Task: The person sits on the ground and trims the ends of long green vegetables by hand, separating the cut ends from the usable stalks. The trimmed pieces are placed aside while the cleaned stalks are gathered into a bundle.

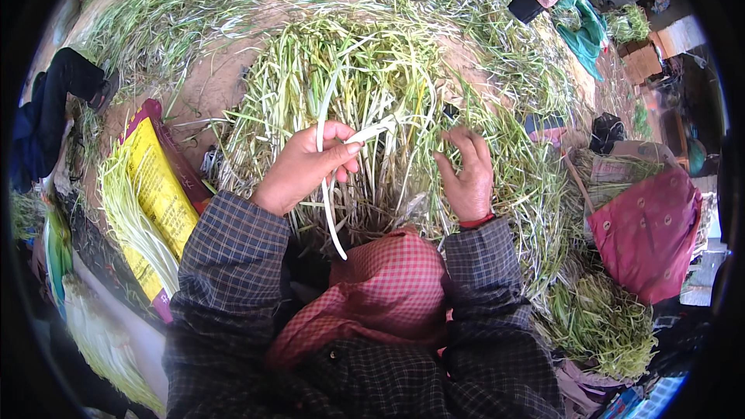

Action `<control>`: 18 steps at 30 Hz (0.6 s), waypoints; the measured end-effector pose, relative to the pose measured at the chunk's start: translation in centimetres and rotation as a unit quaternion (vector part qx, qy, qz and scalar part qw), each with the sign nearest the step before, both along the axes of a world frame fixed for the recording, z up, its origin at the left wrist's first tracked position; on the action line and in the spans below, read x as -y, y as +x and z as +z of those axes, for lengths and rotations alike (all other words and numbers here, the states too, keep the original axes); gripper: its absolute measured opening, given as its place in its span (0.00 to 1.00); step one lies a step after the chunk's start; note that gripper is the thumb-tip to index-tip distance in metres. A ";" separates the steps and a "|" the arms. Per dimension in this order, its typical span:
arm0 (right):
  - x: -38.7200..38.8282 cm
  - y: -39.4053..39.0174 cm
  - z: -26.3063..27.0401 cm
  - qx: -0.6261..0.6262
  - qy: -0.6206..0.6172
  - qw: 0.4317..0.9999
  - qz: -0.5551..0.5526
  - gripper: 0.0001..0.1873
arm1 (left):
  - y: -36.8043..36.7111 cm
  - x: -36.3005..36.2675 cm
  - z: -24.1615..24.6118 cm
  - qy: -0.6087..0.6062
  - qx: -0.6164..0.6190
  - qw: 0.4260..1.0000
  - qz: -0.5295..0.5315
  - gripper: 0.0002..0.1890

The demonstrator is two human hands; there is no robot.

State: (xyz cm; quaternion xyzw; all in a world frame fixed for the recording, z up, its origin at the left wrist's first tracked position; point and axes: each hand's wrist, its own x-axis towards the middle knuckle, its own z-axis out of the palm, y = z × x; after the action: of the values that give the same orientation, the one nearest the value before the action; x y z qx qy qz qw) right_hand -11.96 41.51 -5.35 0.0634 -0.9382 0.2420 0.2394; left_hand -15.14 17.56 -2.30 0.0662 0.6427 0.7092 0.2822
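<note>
My left hand (317,164) pinches a pale, flat leafy stalk (372,130) between thumb and fingers. A long white stem (327,209) also passes through this hand, curving up over the fingers and down toward my lap. To the right, my right hand (467,173) hangs with fingers apart, and nothing shows in it. Beneath both hands a big heap of yellow-green stalks (349,70), which look like blanched garlic chives, stands before me. Its lower ends are brownish and dry. A red-and-white checked cloth (390,285) covers my lap.
On the left, a bundle of trimmed pale stalks (137,203) rests on a yellow and purple printed sack (163,186). Another white bundle (105,337) lies lower left. A person's bent leg (64,99) is at far left. A maroon cloth (649,235) and green clippings (605,326) lie right.
</note>
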 end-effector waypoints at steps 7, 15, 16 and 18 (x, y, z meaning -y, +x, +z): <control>4.4 -2.2 2.3 0.009 -0.032 0.973 0.229 0.10 | 0.7 -0.9 -1.5 -0.071 -0.107 0.992 -0.010 0.07; 2.7 -2.0 1.4 -0.003 0.169 0.955 0.243 0.08 | 0.9 -0.5 -0.7 -0.249 -0.241 0.936 -0.052 0.06; 1.7 -2.3 0.8 -0.025 0.173 0.955 0.239 0.07 | 0.9 -0.7 -0.5 -0.239 -0.225 0.943 -0.054 0.05; -0.1 -2.2 0.3 -0.003 0.183 0.959 0.216 0.06 | 0.9 -0.5 -0.5 -0.223 -0.229 0.945 -0.064 0.05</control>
State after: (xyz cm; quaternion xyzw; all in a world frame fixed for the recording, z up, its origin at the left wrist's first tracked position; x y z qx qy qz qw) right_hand -14.16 41.62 -5.03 0.3076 -0.9297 0.1117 0.1688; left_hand -14.29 18.03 -2.78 0.2030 0.8264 0.4936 0.1796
